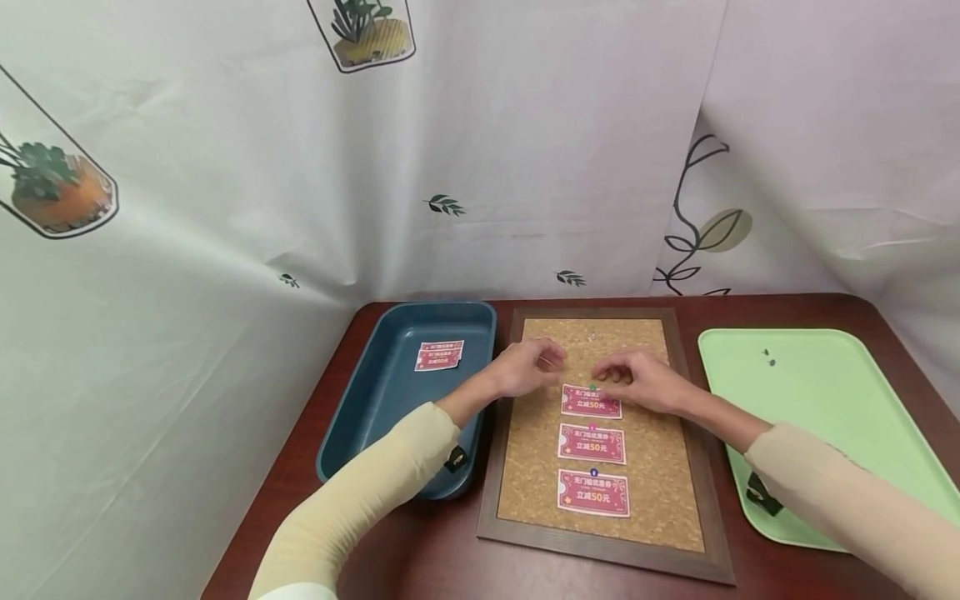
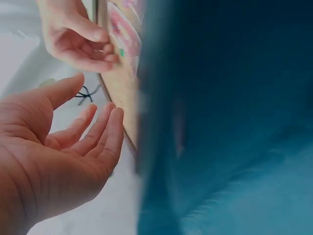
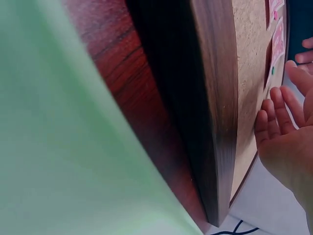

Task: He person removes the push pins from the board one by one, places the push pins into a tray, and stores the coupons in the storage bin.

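Three pink coupons hang in a column on a wood-framed cork board (image 1: 667, 500). The top coupon (image 1: 588, 406) has a green push pin (image 1: 592, 387), the middle coupon (image 1: 591, 447) a pink one, and the bottom coupon (image 1: 592, 498) a dark blue one. My right hand (image 1: 647, 380) is at the top coupon's upper right, fingers loosely bent and holding nothing; whether it touches the paper I cannot tell. Just left of that coupon hovers my left hand (image 1: 525, 367). Its palm (image 2: 58, 161) shows bare in the left wrist view, with fingers relaxed.
Left of the board stands a blue tray (image 1: 367, 392) with a few overlapping coupons (image 1: 439, 357) inside. A light green tray (image 1: 795, 367) lies on the right, holding small dark items (image 1: 768, 357). The dark red table (image 1: 420, 550) meets a patterned cloth wall behind.
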`<state>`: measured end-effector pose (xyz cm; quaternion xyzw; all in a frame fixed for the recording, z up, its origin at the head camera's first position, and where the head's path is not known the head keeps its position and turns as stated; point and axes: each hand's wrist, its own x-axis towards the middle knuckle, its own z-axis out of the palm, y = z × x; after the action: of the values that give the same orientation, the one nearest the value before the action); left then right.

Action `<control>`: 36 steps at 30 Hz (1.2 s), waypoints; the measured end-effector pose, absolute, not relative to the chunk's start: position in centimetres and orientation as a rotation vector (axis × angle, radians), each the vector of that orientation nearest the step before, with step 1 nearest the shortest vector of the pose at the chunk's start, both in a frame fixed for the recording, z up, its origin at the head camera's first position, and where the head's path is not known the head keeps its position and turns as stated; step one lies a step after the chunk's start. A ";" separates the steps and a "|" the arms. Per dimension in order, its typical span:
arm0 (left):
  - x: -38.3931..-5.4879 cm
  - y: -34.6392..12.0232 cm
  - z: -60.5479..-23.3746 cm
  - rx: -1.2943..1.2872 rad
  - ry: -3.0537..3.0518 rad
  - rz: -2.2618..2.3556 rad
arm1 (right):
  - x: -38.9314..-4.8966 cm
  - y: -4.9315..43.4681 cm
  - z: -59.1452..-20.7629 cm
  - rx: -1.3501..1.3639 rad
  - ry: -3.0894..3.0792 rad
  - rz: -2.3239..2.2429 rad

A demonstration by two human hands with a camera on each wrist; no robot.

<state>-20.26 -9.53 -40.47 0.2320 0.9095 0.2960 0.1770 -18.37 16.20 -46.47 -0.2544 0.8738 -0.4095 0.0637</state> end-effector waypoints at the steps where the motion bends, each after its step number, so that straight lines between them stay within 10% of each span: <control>1: -20.1 -9.4 -40.3 0.661 2.572 0.835 | -18.4 16.1 -46.5 -0.767 2.642 -1.231; 36: -18.8 -6.1 -41.4 0.656 2.606 0.717 | -19.0 15.6 -46.7 -0.814 2.631 -1.245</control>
<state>-18.80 -6.08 -41.35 0.2321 0.9217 0.2537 0.1793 -18.96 15.55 -46.72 -0.2688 0.8690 -0.4112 0.0595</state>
